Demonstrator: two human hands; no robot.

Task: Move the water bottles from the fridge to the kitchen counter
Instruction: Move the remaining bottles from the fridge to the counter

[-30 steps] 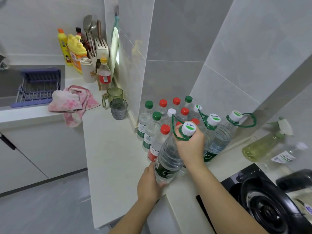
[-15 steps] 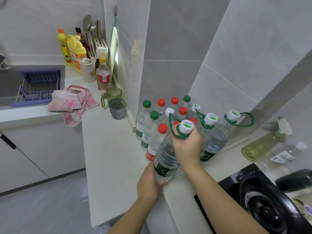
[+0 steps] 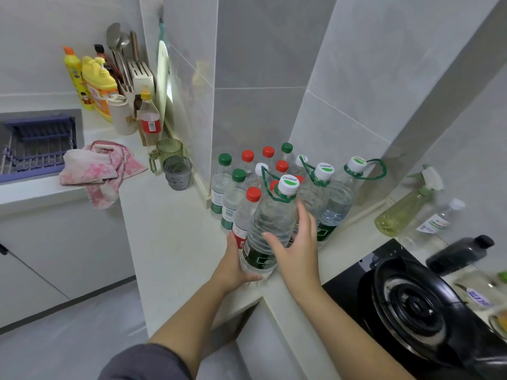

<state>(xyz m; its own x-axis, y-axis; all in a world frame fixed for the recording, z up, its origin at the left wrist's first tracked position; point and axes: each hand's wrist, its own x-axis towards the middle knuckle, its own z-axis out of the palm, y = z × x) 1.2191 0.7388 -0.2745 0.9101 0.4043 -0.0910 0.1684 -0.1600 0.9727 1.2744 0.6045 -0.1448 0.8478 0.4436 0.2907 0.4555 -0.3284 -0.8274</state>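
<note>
We see our left grip (image 3: pixel 233 267) curled under the base and our right grip (image 3: pixel 297 248) wrapped round the ribbed, clear plastic bottle (image 3: pixel 270 215), tilted at the smooth pale desk's (image 3: pixel 170 237) edge.

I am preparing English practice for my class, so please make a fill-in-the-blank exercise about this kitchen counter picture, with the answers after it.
1. The left hand and the right hand hold a large water bottle whose carrying loop is ___.
2. The small bottle beside the left hand has a ___ cap.
3. The towel near the dish rack is ___.
4. The gas burner lies nearest the ___ hand.
Answers: green; red; pink; right.
</note>
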